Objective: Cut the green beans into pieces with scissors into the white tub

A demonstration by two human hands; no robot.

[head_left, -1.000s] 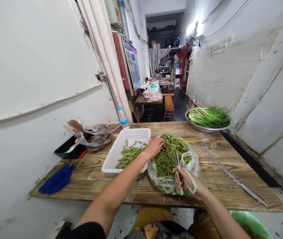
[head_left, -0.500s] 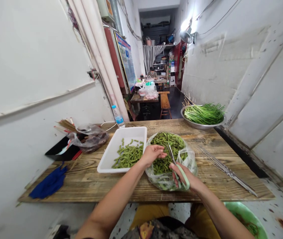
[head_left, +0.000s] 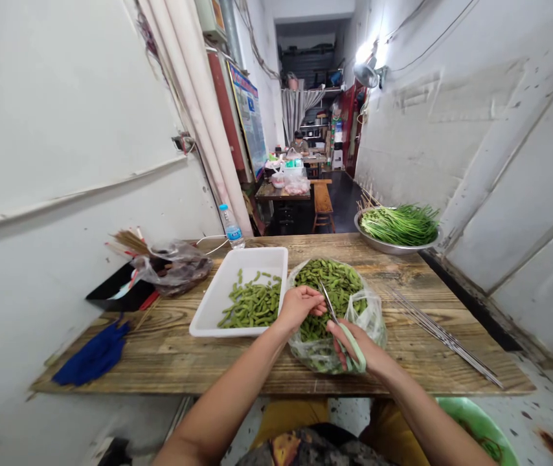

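My right hand (head_left: 351,340) grips a pair of scissors (head_left: 355,351) by the pale green handles. Their metal blades point up and away, close to the fingertips of my left hand (head_left: 300,305). The left hand's fingers are pinched together; what sits between them is too small to make out. Both hands are over a clear plastic bag (head_left: 373,317) filled with green edamame pods (head_left: 332,275). Left of the bag, more edamame pods (head_left: 257,301) lie in a white plastic tray (head_left: 228,265).
Metal skewers (head_left: 446,338) lie at the right. A steel bowl (head_left: 388,246) holds long green chives (head_left: 403,225). At the left are a water bottle (head_left: 232,230), a black box (head_left: 111,294) and a blue cloth (head_left: 92,356). A green basin (head_left: 475,421) is below. A person (head_left: 298,144) sits far back.
The scissors have shifted slightly left, and their blades look closer together. My left hand has moved a little right, towards the blades.
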